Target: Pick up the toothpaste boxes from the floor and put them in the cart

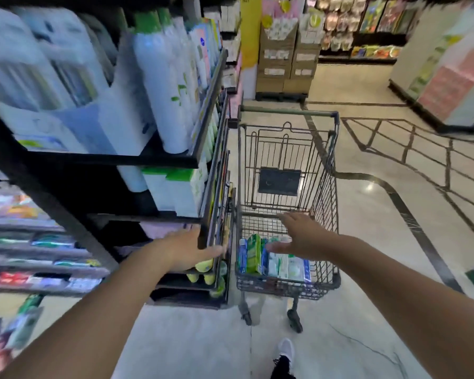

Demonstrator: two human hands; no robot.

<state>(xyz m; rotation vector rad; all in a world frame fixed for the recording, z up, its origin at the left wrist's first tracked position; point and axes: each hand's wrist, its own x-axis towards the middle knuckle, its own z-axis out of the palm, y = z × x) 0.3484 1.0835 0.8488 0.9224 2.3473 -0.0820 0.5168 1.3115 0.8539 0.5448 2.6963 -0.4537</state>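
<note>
A grey wire shopping cart (pixel 324 203) stands in the aisle ahead of me. Several green, blue and white toothpaste boxes (pixel 281 265) lie in its near end. My right hand (pixel 303 236) hovers over those boxes with fingers spread and nothing in it. My left hand (pixel 188 251) reaches toward the end of the black shelf unit, left of the cart, palm open and empty. At the lower left edge, blurred boxes (pixel 14 332) show near the floor; I cannot tell what they are.
A black shelf unit (pixel 203 124) with white bottles stands close on the left, touching distance from the cart. Stacked cardboard displays (pixel 285 58) stand beyond the cart. More shelving (pixel 443 86) is at the far right. My shoe (pixel 285 354) is on pale tiled floor.
</note>
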